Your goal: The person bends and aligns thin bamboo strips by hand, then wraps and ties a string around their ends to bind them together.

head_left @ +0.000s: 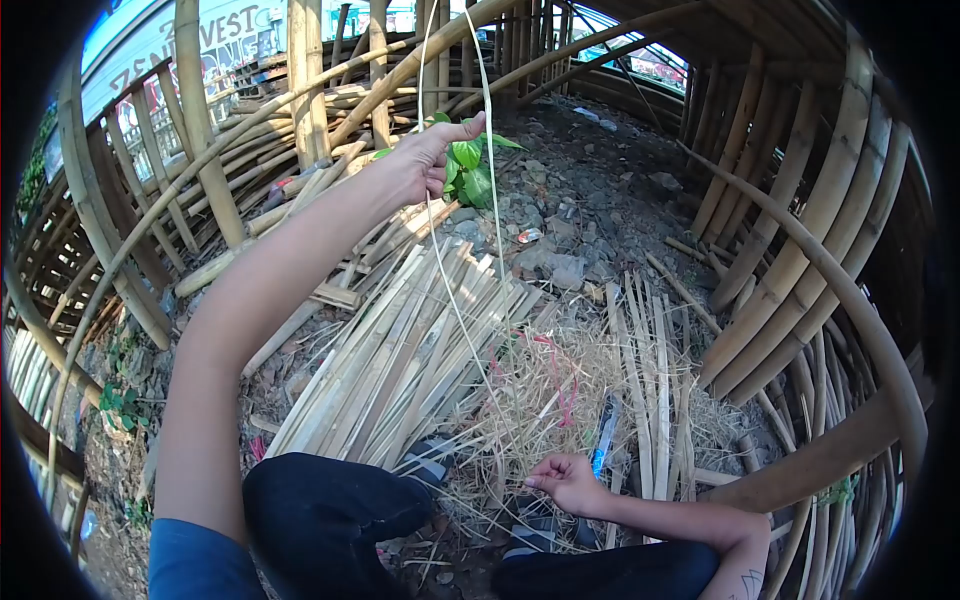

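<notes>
My left hand (pixel 432 165) is raised at arm's length, its fingers curled round a thin bamboo strip (pixel 441 262) and its thumb sticking out. The strip rises out of the top of the view and its lower part hangs toward the shavings. A second thin length (pixel 494 190) runs down just to the right of that hand. Low, between my knees, my right hand (pixel 565 483) is closed in a pinch; whatever lies between its fingertips is too small to make out. Near it is a narrow blue and dark object (pixel 604 438).
Split bamboo slats (pixel 370 345) lie in a pile at centre left, with more slats (pixel 645 390) at right. Pale shavings (pixel 545 395) and pink string (pixel 566 385) cover the ground. Bamboo poles (pixel 800 300) lean at right; a curved pole (pixel 830 265) juts inward. Rubble (pixel 585 180) lies behind.
</notes>
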{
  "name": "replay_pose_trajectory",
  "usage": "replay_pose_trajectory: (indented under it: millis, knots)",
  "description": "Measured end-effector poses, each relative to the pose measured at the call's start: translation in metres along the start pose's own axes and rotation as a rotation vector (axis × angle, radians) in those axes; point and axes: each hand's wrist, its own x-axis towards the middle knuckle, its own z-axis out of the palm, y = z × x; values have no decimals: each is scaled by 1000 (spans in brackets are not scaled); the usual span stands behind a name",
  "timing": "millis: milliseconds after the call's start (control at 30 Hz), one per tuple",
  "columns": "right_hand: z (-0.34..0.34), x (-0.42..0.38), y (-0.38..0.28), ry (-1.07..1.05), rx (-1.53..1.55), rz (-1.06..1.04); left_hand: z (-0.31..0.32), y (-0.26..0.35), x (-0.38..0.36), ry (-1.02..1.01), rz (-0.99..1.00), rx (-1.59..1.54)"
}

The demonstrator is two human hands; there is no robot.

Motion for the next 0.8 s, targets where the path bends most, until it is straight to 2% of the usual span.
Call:
replay_pose_trajectory:
  millis: [100,167,200,400,667,800]
  knots:
    - [-1,3,10,-6,-29,15,4,3,-13,-32,-1,110]
    - [1,1,6,6,-5,25,1,4,-10,-4,-59,139]
    - [1,2,5,-2,-23,15,1,3,-8,93,-44,196]
    - [3,4,7,-14,-19,4,1,4,-6,153,-42,314]
    - [3,2,6,-54,-21,-7,6,9,-18,68,-46,327]
    - [3,1,6,-87,-116,-80,10,11,-21,28,-20,356]
